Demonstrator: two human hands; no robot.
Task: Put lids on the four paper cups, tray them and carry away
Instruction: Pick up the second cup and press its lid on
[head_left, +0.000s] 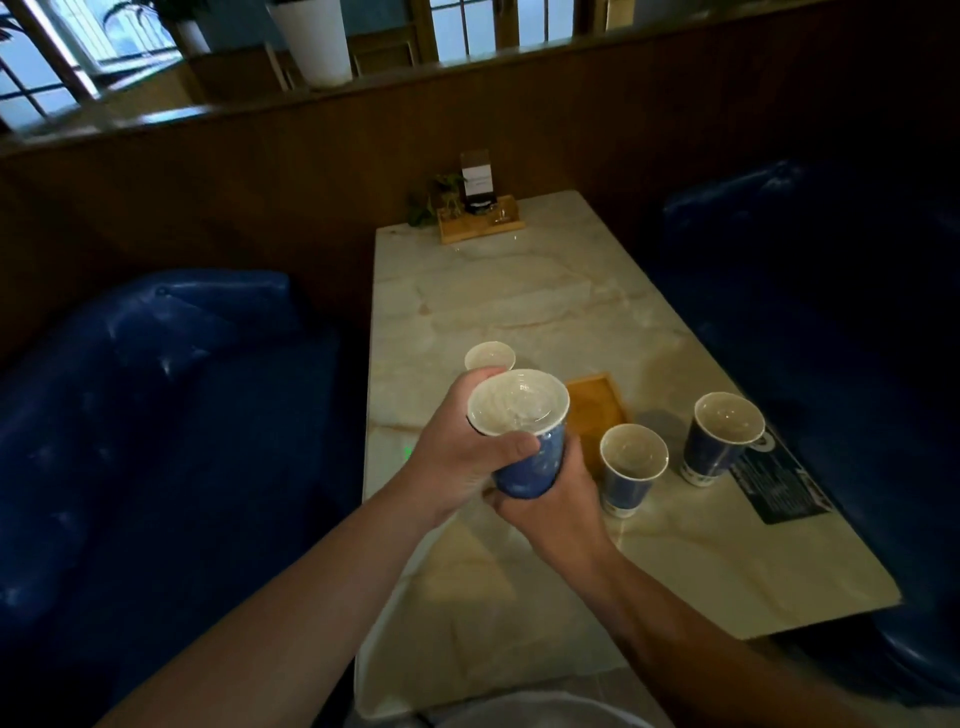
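A blue paper cup (530, 457) is lifted above the marble table (519, 291), and a clear lid (517, 402) sits on its rim. My left hand (457, 447) grips the cup's upper part, thumb on the side. My right hand (550, 499) holds it from below. Behind my left hand stands another cup (489, 356), mostly hidden. Two open blue cups (631, 467) (724, 436) stand to the right. A wooden tray (595, 410) lies on the table behind the held cup, partly covered by it.
Blue sofas (156, 415) (831, 312) flank the table. A wooden stand with a card and small plant (478, 208) sits at the far end. A black sticker (779, 483) lies near the right edge. A wooden partition runs behind.
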